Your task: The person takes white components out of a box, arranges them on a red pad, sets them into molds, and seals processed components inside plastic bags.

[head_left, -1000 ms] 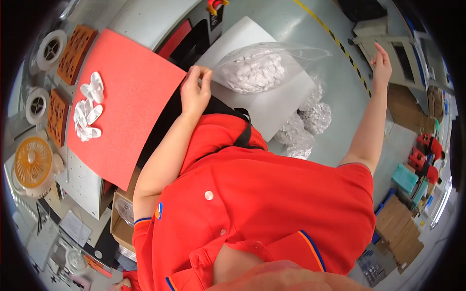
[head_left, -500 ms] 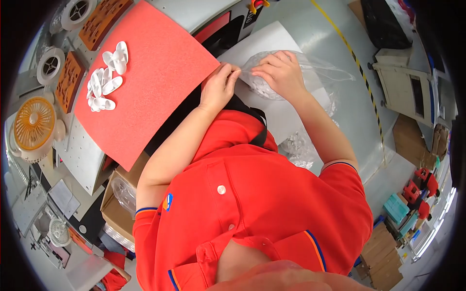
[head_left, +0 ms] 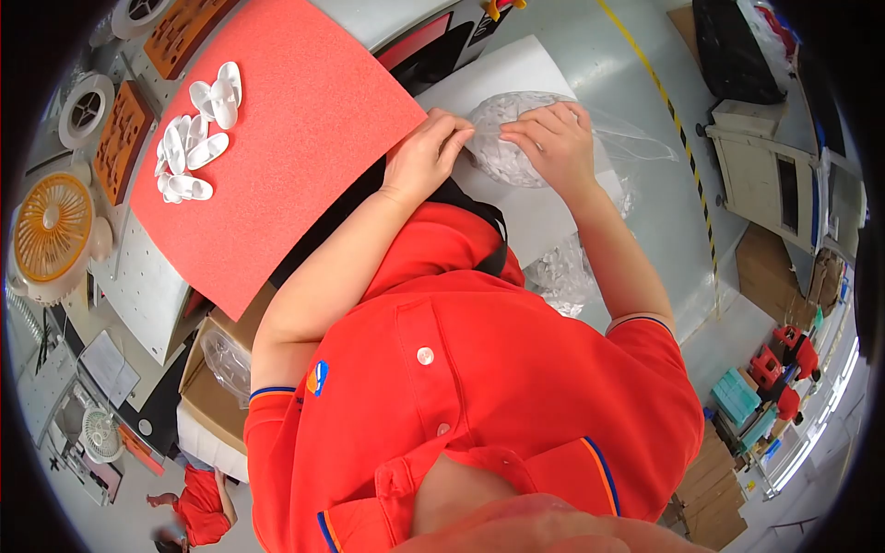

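Clear bag of white parts (head_left: 516, 138) lies on the white surface (head_left: 544, 217), long axis running 9 to 3. My right hand (head_left: 553, 138) grips its top; left hand (head_left: 426, 157) pinches the bag's 9 o'clock edge. Both hands touch it, neither nearer.

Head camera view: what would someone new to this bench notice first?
Probably the big red foam mat across the bench, with a cluster of small white plastic pieces near its far left edge. Just right of it, the left hand and right hand both grip a clear plastic bag stuffed with more white pieces, resting on a white sheet. An orange fan grille sits at the far left.
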Demonstrator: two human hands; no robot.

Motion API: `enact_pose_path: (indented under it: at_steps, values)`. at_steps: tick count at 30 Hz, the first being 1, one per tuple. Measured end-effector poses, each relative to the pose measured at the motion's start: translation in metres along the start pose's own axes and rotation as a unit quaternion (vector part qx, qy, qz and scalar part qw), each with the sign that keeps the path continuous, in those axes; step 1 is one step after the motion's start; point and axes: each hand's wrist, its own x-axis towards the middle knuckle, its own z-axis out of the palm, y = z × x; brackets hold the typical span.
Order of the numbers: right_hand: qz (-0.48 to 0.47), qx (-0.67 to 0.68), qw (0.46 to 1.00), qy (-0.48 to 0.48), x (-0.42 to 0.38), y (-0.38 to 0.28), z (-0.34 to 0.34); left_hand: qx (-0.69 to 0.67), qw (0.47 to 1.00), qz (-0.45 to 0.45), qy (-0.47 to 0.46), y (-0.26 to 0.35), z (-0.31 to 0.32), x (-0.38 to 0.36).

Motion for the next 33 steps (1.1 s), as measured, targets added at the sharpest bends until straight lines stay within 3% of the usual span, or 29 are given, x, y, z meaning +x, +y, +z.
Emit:
enact_pose_path:
  at_steps: [3, 8, 21, 33]
  values:
    - [-0.007, -0.012, 1.000, 0.010, 0.000, 0.002, -0.002, -0.014, 0.999, -0.036, -0.014, 0.004, -0.002, 0.000]
    - [0.018, -0.028, 0.999, -0.027, 0.000, 0.002, 0.000, 0.001, 1.000, -0.012, -0.005, 0.004, -0.001, 0.001]
    - [0.056, 0.007, 0.998, -0.014, -0.002, -0.007, 0.006, -0.010, 1.000, -0.005, 0.005, 0.003, 0.003, 0.001]
    - [0.114, 0.089, 0.985, -0.097, 0.009, -0.016, 0.011, -0.003, 1.000, 0.017, 0.008, -0.001, 0.003, 0.000]
